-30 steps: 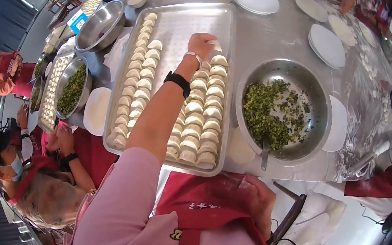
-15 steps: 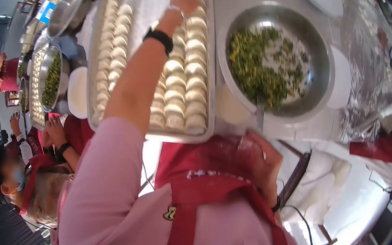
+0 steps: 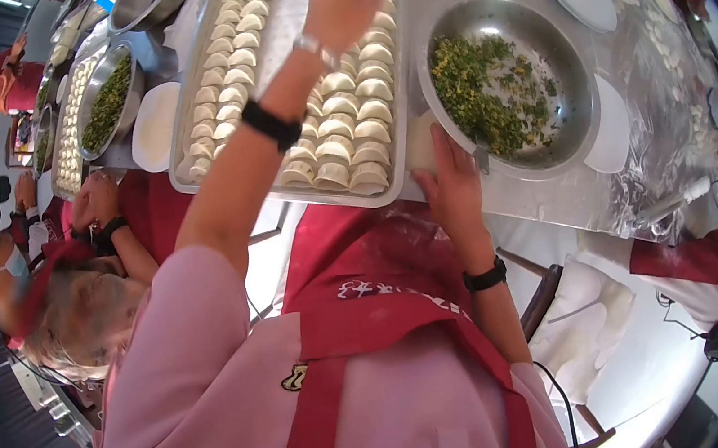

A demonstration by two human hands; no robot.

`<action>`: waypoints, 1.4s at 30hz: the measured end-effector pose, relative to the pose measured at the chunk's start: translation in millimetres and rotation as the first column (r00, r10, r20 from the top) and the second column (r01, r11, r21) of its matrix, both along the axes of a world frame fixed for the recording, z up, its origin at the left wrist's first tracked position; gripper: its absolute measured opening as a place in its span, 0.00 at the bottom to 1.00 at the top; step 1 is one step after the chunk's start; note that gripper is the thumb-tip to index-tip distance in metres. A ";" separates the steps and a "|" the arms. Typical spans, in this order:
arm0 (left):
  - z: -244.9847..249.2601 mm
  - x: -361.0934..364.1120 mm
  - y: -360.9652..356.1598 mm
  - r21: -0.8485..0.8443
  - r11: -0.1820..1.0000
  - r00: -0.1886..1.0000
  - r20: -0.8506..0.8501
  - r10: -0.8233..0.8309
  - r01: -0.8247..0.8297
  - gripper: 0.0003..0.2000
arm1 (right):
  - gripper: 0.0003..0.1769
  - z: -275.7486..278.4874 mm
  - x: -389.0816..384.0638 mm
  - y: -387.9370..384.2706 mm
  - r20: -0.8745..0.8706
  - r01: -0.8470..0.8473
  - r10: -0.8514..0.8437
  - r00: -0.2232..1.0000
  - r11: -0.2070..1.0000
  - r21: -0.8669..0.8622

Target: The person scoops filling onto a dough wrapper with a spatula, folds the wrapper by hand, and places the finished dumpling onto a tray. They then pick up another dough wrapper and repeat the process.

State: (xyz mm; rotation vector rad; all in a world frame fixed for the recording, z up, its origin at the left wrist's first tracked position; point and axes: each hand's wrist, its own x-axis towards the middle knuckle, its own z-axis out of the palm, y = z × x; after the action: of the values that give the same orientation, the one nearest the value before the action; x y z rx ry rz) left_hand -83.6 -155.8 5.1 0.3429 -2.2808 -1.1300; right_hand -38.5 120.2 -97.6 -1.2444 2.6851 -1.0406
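Two different grips show on your hands: the fingers of your left hand (image 3: 342,10) are bent and partly turned away, so whether they are clenched, released or grasping something you cannot tell, while your right hand (image 3: 456,188) is released, its fingers extended and holding nothing visible. The right has just come up from beside your apron (image 3: 363,251) to the table (image 3: 538,208) edge, which puts it within easy reach of the pale round wrapper (image 3: 419,155) and the handle (image 3: 483,160) leaning out of the metal bowl (image 3: 581,86). Your left is over the far part of the tray (image 3: 405,82), near the upper ends of the right-hand rows of dumplings (image 3: 335,150); more rows lie along the opposite side. Beyond the right hand, the bowl holds chopped green filling (image 3: 477,90), with a white plate (image 3: 609,123) partly hidden by its outer side.
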 end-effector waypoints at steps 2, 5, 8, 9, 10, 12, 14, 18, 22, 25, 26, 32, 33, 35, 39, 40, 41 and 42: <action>1.7 46.6 28.0 -0.033 0.999 0.991 -0.131 -0.029 0.025 0.10 | 0.41 -1.6 1.5 -11.2 -0.036 0.036 -0.035 0.999 0.999 0.035; 27.8 123.0 86.0 0.244 0.970 0.990 0.136 -0.044 0.009 0.11 | 0.39 -3.4 11.5 -15.8 -0.081 0.073 -0.063 0.995 0.989 0.128; 10.9 177.9 123.4 0.430 0.898 0.980 0.118 -0.159 0.094 0.09 | 0.37 -3.7 17.4 -13.5 -0.131 0.075 -0.057 0.990 0.987 0.142; 5.7 191.7 135.2 0.488 0.867 0.974 0.128 -0.185 0.101 0.09 | 0.36 -3.1 21.6 -12.1 -0.151 0.078 -0.057 0.987 0.987 0.139; -1.2 202.4 145.8 0.546 0.830 0.967 0.135 -0.216 0.110 0.09 | 0.36 -2.2 26.2 -10.8 -0.171 0.084 -0.060 0.983 0.987 0.139; -17.5 213.3 154.3 0.668 0.736 0.950 0.148 -0.275 0.109 0.09 | 0.34 3.2 36.8 -9.4 -0.192 0.089 -0.058 0.980 0.983 0.158; -37.3 225.9 169.0 0.791 0.605 0.927 0.160 -0.339 0.085 0.09 | 0.32 10.0 45.2 -6.0 -0.190 0.096 -0.057 0.980 0.974 0.204; -69.8 233.2 177.4 0.893 0.446 0.885 0.155 -0.439 0.064 0.10 | 0.23 -8.9 40.4 10.3 -0.126 0.049 -0.046 0.991 0.998 0.027; -88.3 229.5 179.3 0.942 0.336 0.887 0.171 -0.429 -0.019 0.10 | 0.23 -4.1 16.4 9.1 -0.121 0.219 -0.215 0.969 0.976 0.019; -98.5 222.1 186.5 0.957 0.278 0.897 0.194 -0.397 -0.084 0.11 | 0.22 -10.6 9.1 0.2 -0.243 0.295 -0.272 0.931 0.953 0.063; -101.9 219.4 188.0 0.960 0.258 0.902 0.205 -0.380 -0.109 0.12 | 0.21 -14.7 12.6 -5.8 -0.258 0.336 -0.314 0.914 0.941 0.047; -109.1 218.7 193.9 0.964 0.267 0.872 0.141 -0.469 -0.012 0.11 | 0.17 -19.6 8.4 -5.8 -0.130 0.320 -0.320 0.939 0.947 -0.017; -101.7 218.4 193.4 0.956 0.294 0.863 0.145 -0.484 0.004 0.11 | 0.16 -20.8 4.5 -4.3 -0.132 0.289 -0.288 0.949 0.957 -0.014; -86.6 221.6 194.0 0.939 0.343 0.841 0.157 -0.518 0.035 0.12 | 0.16 -25.3 0.1 -2.0 -0.146 0.283 -0.285 0.947 0.958 -0.033; 37.0 230.6 167.3 0.545 0.518 0.630 -0.023 -0.777 0.659 0.13 | 0.15 -26.4 3.0 -4.6 -0.219 0.337 -0.342 0.914 0.939 -0.062; 67.1 234.8 159.3 0.310 0.483 0.540 -0.133 -0.831 0.819 0.13 | 0.13 -25.9 5.0 -6.1 -0.258 0.365 -0.369 0.893 0.929 -0.064; 98.6 239.8 153.1 0.131 0.419 0.439 -0.232 -0.868 0.898 0.16 | 0.11 -27.0 6.9 -8.3 -0.300 0.401 -0.402 0.865 0.914 -0.067; 122.7 242.4 148.2 -0.008 0.373 0.359 -0.254 -0.898 0.928 0.16 | 0.10 -33.1 5.3 -8.3 -0.243 0.420 -0.413 0.878 0.907 -0.023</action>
State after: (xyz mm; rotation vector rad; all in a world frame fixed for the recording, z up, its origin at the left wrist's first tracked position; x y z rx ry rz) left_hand 158.8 -7.7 127.8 -1.1786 -2.1270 -1.7213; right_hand -33.2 111.9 -130.7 -0.8490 3.2457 -0.9194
